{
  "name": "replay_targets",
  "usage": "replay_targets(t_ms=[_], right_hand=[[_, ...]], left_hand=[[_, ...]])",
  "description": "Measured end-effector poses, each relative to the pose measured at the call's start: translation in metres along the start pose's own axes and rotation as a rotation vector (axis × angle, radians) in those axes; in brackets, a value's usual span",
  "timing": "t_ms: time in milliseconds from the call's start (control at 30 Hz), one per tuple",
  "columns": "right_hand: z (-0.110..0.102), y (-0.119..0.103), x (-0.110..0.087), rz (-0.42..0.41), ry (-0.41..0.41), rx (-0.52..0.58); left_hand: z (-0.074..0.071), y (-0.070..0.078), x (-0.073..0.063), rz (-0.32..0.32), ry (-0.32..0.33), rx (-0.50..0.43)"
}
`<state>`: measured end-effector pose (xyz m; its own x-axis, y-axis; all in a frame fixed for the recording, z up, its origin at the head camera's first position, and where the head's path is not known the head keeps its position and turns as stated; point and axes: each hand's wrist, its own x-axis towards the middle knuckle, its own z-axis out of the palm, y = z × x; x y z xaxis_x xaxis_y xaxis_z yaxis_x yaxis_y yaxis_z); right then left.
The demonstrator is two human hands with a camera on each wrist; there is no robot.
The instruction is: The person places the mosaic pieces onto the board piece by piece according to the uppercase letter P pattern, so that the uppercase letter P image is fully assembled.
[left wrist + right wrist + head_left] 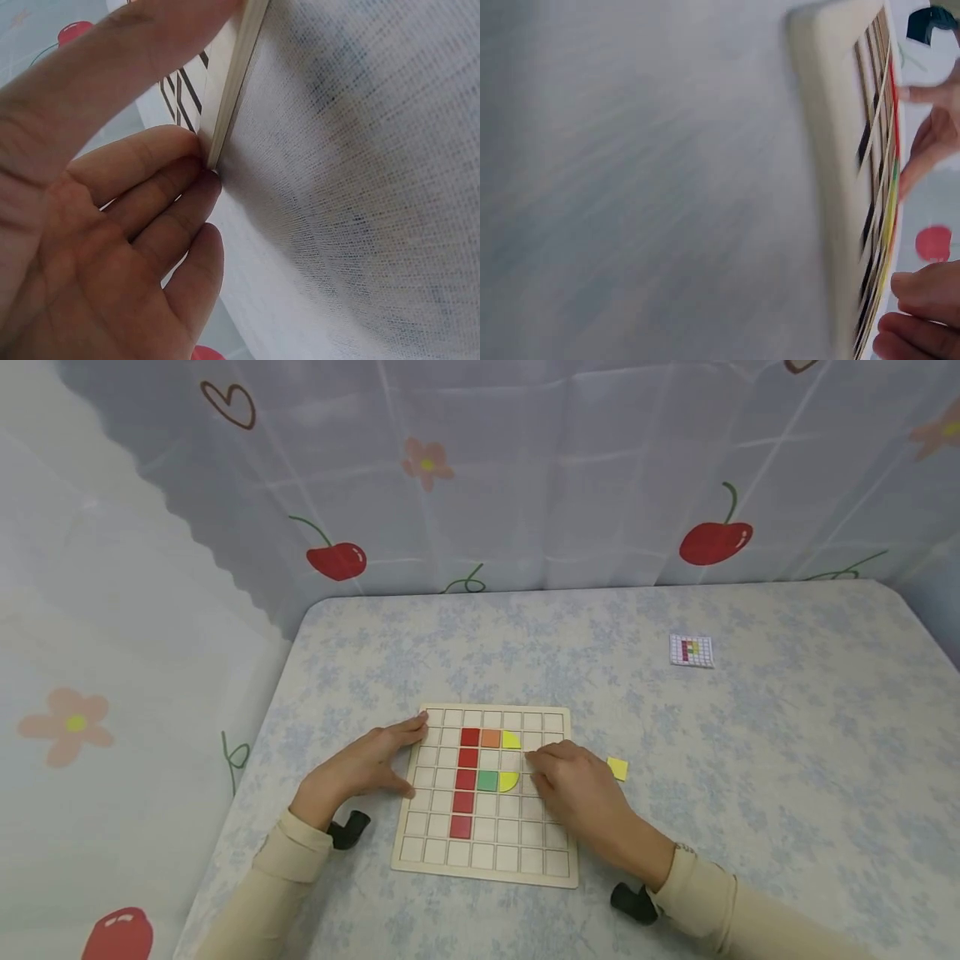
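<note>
Table (750, 760) under a pale floral cloth, backed by a curtain (525, 468) printed with cherries and flowers. Near the front edge lies the wooden grid board (487, 860), flat, a square tray of ruled cells, most bare. Filled cells form a partial figure: a column of red tiles (466, 780) running down from the second row, an orange tile (491, 738) and a yellow half-round (512, 740) beside its top, a green tile (487, 781) and a second yellow half-round (509, 781) two rows lower. Left hand (358, 768) rests on the table against the board's left edge, fingers extended and relaxed, fingertips touching the rim; the left wrist view confirms fingertips (196, 161) butted to the board's side (236, 75), nothing gripped. Right hand (573, 785) lies over the board's right-hand cells, fingers bent downward toward the cell just right of the lower half-round; whether it pinches a piece I cannot tell, as the fingertips are hidden from the head view and the right wrist view is blurred, showing only the board's edge (832, 187). Judgement: the step in hand is seating or adjusting a piece in the middle rows while the left hand steadies the board. The next move would call for squaring a piece to its cell without nudging neighbours. A loose yellow square tile (617, 767) lies on the cloth just right of the board, near the right hand. Farther back on the right, a small pattern card (691, 651) shows a similar coloured figure.
</note>
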<state>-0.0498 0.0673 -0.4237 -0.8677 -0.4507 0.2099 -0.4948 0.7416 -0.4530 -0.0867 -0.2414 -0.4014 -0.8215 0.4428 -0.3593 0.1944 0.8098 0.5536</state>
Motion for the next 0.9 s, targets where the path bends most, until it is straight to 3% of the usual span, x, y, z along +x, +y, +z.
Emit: replay_targets(t_ms=[467, 900], right_hand=[[-0.038, 0.053, -0.043, 0.22, 0.033, -0.106], [-0.037, 0.058, -0.042, 0.208, 0.03, -0.065]], left_hand=[[0.001, 0.001, -0.001, -0.017, -0.002, 0.026], [0.001, 0.002, 0.0, 0.003, 0.003, 0.038]])
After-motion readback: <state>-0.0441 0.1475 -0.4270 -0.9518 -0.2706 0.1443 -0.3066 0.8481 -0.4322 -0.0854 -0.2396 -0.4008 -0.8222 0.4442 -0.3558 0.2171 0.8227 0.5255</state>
